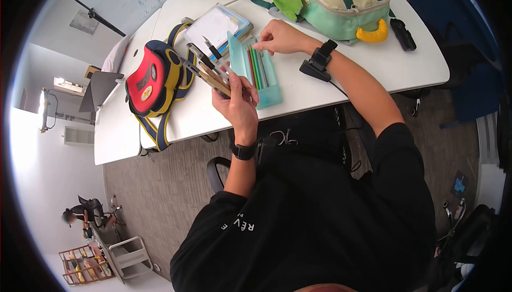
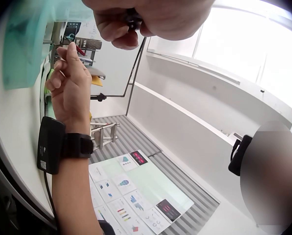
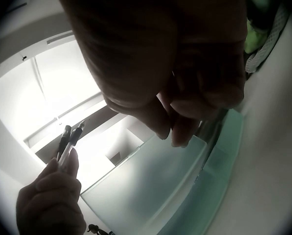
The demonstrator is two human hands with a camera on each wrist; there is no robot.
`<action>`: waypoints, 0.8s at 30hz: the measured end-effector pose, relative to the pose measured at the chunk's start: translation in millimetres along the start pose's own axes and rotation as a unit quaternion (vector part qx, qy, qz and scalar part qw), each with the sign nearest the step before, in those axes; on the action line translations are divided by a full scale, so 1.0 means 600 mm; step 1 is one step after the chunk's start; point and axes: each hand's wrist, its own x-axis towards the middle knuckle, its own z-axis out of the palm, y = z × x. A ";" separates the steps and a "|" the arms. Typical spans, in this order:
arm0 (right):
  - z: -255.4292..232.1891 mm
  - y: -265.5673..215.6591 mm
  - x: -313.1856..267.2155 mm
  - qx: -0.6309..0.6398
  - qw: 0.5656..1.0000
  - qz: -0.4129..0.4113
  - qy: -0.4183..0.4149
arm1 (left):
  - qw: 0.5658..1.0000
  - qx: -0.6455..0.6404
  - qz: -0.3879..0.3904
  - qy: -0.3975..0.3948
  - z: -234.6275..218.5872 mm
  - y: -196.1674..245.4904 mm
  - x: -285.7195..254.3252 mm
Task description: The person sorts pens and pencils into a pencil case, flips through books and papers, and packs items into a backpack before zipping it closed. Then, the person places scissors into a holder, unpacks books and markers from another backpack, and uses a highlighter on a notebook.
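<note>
My left hand (image 1: pixel 237 105) grips a bundle of pens (image 1: pixel 205 60), including black-capped ones and brown-barrelled ones, their ends fanned up and to the left. A translucent teal pencil case (image 1: pixel 271 98) lies open on the table just right of that hand. Inside it are a red pencil, a green pencil (image 1: pixel 255 71) and other slim pencils. Above its far end, my right hand (image 1: pixel 282 37) has thumb and fingertips pinched at the upper end of a pencil; the hand itself hides most of that contact. In the right wrist view those fingertips (image 3: pixel 177 139) are close over the case.
A red and navy bag (image 1: pixel 149 81) stands at the left of the white table (image 1: pixel 314 92). Behind the pencil case lie stacked papers and notebooks (image 1: pixel 213 28). At the back right is a cream and green backpack (image 1: pixel 341 9), with a black object (image 1: pixel 402 35) beside it.
</note>
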 end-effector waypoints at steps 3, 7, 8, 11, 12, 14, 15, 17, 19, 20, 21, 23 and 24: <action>-0.004 -0.003 -0.001 -0.005 0.999 -0.011 0.039 | 1.000 -0.004 0.001 -0.009 -0.001 -0.001 -0.003; -0.002 0.004 0.002 -0.037 0.997 -0.025 0.066 | 1.000 -0.001 -0.004 -0.008 0.002 -0.002 -0.005; -0.002 0.005 0.000 -0.067 0.995 -0.027 0.074 | 1.000 0.000 -0.006 -0.005 0.004 -0.002 -0.005; 0.000 0.007 -0.003 -0.097 0.991 -0.062 0.073 | 1.000 0.003 -0.002 -0.009 0.005 -0.001 -0.004; 0.000 0.007 -0.003 -0.097 0.990 -0.062 0.075 | 1.000 0.003 -0.001 -0.010 0.006 0.000 -0.004; 0.002 0.010 -0.003 -0.101 0.993 -0.049 0.027 | 1.000 0.008 0.001 -0.008 0.007 0.000 -0.005; 0.004 0.012 -0.005 -0.101 0.993 -0.048 0.026 | 1.000 0.008 0.000 -0.007 0.006 -0.001 -0.005; 0.008 0.016 -0.007 -0.134 0.988 -0.076 0.000 | 1.000 -0.006 -0.005 -0.011 0.005 -0.003 -0.005; 0.007 0.013 -0.006 -0.127 0.990 -0.067 -0.019 | 1.000 -0.005 -0.007 -0.008 0.004 -0.006 -0.005; 0.006 0.009 -0.004 -0.119 0.991 -0.057 -0.036 | 1.000 -0.003 -0.009 -0.006 0.004 -0.007 -0.005; 0.005 0.005 -0.004 -0.119 0.990 -0.058 -0.036 | 1.000 -0.003 -0.008 -0.005 0.004 -0.007 -0.005; 0.001 -0.009 -0.009 -0.098 0.987 0.040 -0.120 | 1.000 0.012 -0.003 -0.003 0.005 -0.008 -0.005; 0.003 -0.003 -0.008 -0.098 0.987 0.041 -0.118 | 1.000 0.012 -0.003 -0.006 0.005 -0.009 -0.005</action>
